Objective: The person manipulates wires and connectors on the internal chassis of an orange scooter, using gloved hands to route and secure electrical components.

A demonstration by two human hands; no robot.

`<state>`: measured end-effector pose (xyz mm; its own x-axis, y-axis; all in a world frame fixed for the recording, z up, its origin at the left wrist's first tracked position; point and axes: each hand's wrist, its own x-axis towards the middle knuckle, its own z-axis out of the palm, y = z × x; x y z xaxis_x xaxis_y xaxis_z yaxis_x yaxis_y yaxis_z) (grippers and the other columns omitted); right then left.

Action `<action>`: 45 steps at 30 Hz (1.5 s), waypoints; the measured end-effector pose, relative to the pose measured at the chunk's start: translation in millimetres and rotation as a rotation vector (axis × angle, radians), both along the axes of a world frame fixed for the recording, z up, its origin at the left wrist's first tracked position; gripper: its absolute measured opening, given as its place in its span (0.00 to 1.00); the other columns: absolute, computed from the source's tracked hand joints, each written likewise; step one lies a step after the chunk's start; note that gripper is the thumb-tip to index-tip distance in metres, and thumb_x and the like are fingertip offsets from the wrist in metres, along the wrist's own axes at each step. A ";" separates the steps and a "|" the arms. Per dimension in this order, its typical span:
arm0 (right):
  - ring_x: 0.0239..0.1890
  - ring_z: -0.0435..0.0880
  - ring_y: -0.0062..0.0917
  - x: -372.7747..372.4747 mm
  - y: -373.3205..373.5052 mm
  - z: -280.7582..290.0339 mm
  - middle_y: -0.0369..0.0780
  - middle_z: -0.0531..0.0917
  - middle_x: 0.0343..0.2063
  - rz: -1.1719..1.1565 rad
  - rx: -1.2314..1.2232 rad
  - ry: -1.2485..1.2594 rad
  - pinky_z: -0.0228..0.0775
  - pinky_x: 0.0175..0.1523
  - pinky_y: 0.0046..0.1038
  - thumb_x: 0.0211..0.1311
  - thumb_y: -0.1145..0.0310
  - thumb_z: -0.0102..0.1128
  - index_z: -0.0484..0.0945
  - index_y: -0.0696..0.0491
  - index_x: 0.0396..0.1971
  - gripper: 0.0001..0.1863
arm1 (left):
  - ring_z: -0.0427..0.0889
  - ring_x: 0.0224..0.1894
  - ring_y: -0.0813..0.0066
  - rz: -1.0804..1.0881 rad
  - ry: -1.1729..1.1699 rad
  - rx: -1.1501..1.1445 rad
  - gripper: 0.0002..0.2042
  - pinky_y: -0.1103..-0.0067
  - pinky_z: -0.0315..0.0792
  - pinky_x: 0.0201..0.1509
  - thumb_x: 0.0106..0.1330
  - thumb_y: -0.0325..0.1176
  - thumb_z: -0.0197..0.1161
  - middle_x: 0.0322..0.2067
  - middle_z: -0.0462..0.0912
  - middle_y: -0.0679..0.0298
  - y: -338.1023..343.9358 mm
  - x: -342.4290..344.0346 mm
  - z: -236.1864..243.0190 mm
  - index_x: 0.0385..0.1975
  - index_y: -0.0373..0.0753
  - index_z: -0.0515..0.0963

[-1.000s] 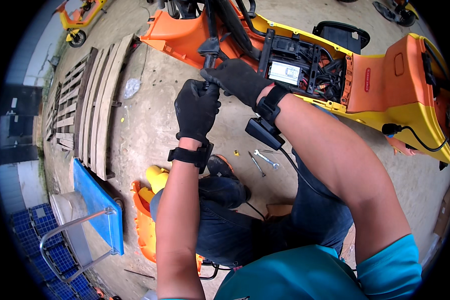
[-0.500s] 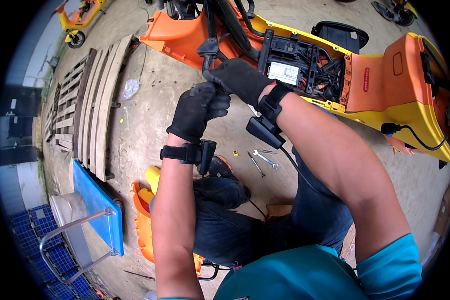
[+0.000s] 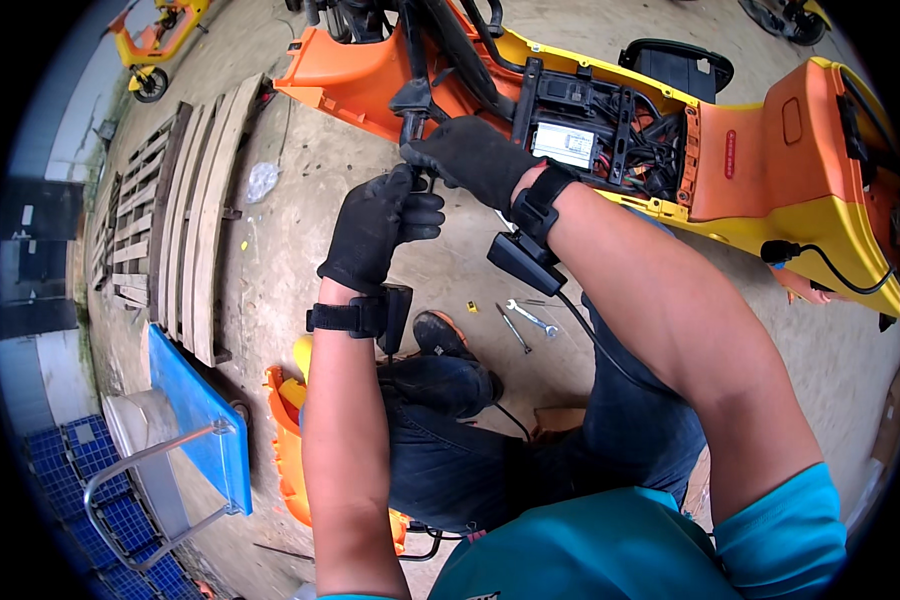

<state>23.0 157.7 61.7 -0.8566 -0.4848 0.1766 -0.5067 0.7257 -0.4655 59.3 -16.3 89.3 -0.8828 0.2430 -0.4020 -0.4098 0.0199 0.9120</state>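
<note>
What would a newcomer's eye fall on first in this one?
Probably the orange scooter across the top, its middle open on wires. Then the gloved left hand and right hand, close together at a dark bar left of that opening. A blue cart is at lower left.

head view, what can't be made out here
All in the head view:
Black bar: lower end mostly hidden by the left hand and right hand; their exact grip is unclear.
Orange panel: partly behind the left forearm.
Near scooter: partly cut off by the top edge.
Box label: print too small.
</note>
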 end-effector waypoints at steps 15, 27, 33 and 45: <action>0.30 0.82 0.27 -5.5 -2.6 -8.2 0.40 0.80 0.29 -0.035 -0.124 -0.172 0.75 0.35 0.29 0.67 0.64 0.50 0.79 0.44 0.48 0.13 | 0.83 0.28 0.74 -0.022 0.114 -0.136 0.13 0.79 0.79 0.33 0.68 0.37 0.58 0.31 0.84 0.58 10.7 1.9 -8.8 0.39 0.32 0.77; 0.28 0.83 0.29 0.7 -4.9 -0.4 0.40 0.81 0.25 -0.090 -0.297 -0.218 0.74 0.34 0.31 0.64 0.59 0.54 0.80 0.48 0.41 0.12 | 0.80 0.22 0.75 0.066 0.845 -0.888 0.11 0.80 0.75 0.29 0.60 0.35 0.68 0.25 0.82 0.59 16.7 2.8 -17.2 0.28 0.35 0.74; 0.30 0.82 0.28 -4.3 -8.7 3.9 0.41 0.79 0.29 -0.229 -0.411 -0.525 0.74 0.35 0.28 0.67 0.63 0.51 0.79 0.45 0.46 0.12 | 0.83 0.28 0.75 -0.051 0.052 -0.098 0.16 0.79 0.78 0.35 0.67 0.43 0.60 0.31 0.83 0.58 3.1 1.2 -1.9 0.38 0.33 0.77; 0.31 0.83 0.31 -7.3 -4.1 -10.4 0.43 0.81 0.31 -0.056 -0.026 -0.080 0.75 0.33 0.29 0.61 0.72 0.56 0.79 0.44 0.47 0.15 | 0.80 0.25 0.77 -0.086 0.626 -0.660 0.12 0.81 0.76 0.32 0.66 0.39 0.62 0.27 0.82 0.61 15.9 4.2 -10.1 0.37 0.34 0.77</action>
